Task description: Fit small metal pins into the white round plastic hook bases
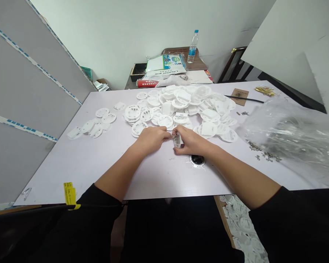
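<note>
My right hand (190, 140) grips a round white plastic piece (177, 141) on edge, its slotted side turned to the left. Close against that side, my left hand (154, 139) has thumb and forefinger pinched together; whatever lies between them is too small to make out. Just beyond both hands spreads a large heap of similar round white plastic pieces (181, 96), some with a raised block. A smaller group of these round pieces (94, 128) lies to the left. Beneath my right wrist is a round black table inset (197, 159).
At right lie small metal parts (268, 156), a clear plastic bag (293, 135), a brown card (239, 96) and a black cable (246, 98). A water bottle (192, 47) stands behind the table. A grey partition (30, 91) borders the left. More white pieces (242, 223) fill a box below.
</note>
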`<state>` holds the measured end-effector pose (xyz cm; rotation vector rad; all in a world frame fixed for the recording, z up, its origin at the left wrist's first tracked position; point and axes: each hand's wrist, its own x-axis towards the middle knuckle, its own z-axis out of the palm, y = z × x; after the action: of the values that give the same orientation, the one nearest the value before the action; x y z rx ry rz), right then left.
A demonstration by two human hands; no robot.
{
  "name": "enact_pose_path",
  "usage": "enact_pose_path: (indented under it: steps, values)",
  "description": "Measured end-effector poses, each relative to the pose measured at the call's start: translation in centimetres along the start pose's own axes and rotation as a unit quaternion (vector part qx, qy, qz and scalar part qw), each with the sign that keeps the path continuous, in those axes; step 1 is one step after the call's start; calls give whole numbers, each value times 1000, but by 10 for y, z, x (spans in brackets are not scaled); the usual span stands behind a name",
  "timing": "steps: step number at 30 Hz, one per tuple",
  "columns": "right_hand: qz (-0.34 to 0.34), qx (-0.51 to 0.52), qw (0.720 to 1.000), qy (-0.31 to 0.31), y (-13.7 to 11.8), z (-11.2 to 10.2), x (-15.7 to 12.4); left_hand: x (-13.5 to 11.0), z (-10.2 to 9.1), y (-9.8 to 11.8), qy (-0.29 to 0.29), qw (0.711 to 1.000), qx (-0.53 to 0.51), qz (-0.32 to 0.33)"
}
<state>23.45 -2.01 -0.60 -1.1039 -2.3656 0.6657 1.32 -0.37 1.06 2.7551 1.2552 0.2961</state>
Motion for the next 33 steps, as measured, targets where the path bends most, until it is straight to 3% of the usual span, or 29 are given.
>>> enact_pose_path:
  steps: [17,24,28,33]
  values:
    - [25,38,999,-7,3,0,0,1,7,8,2,999,37,18]
    - [37,35,999,-10,2,-4,1,-3,6,-1,-1,998,54,42]
    - [51,27,998,-11,2,-4,1,-5,4,-5,-10,996,88,22]
    - [43,33,999,-6,3,-4,0,-3,6,-6,-1,999,39,24]
